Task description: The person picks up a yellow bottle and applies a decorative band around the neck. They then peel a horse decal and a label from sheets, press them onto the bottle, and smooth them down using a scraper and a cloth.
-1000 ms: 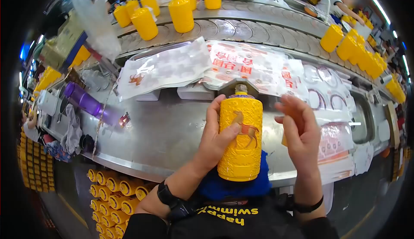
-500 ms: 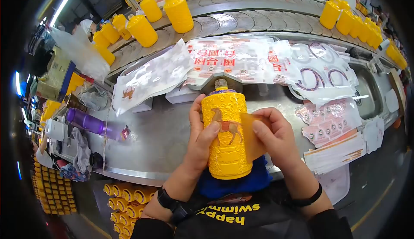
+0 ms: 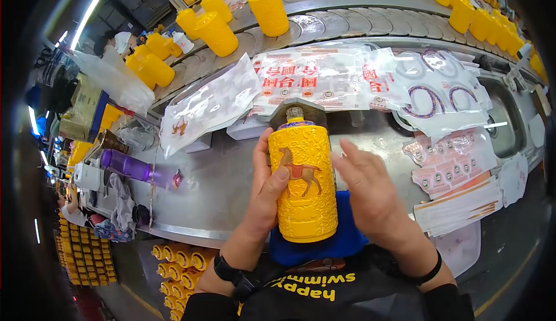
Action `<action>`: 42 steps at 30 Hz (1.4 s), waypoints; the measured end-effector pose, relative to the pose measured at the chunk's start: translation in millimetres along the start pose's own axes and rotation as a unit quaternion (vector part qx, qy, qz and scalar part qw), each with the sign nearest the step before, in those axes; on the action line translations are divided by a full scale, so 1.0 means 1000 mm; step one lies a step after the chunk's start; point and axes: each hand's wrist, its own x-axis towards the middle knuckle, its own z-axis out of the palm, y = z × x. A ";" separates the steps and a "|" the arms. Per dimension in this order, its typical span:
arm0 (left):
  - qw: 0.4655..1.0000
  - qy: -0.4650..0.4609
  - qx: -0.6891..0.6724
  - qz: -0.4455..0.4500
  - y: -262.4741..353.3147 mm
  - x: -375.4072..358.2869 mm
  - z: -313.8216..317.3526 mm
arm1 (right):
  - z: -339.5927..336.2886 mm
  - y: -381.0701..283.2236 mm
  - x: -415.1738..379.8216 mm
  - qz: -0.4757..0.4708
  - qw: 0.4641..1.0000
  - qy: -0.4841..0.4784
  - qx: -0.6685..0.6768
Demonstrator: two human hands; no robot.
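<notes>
Yellow, embossed all over, the bottle is in front of the person at the near edge of the metal table, its clear neck pointing away toward a dark angular stand. Its walls are opaque, so I cannot tell what is inside. A brown horse picture with a red saddle is on its face. The left hand is clamped around the bottle's left side, thumb over the front near the horse. The right hand is just beside the other side, fingers loosely extended; I cannot tell whether it touches the bottle or has something hidden in its palm. A blue cloth shows behind the bottle's lower end.

Off to the left a purple bottle lies on its side, contents unclear. Below the table edge, more yellow bottles are packed in rows, and further left a tall stack holds many yellow pieces. Yellow containers stand along the conveyor. Printed sheets cover the table's back, and some overlap the sink at right.
</notes>
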 end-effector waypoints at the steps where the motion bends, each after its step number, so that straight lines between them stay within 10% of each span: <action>1: 1.000 0.002 0.000 -0.002 0.000 0.000 0.000 | 0.002 -0.004 0.000 -0.015 1.000 -0.021 -0.009; 42: 0.999 0.036 0.037 0.004 -0.002 -0.002 0.006 | 0.016 -0.010 -0.003 -0.029 0.999 -0.025 -0.030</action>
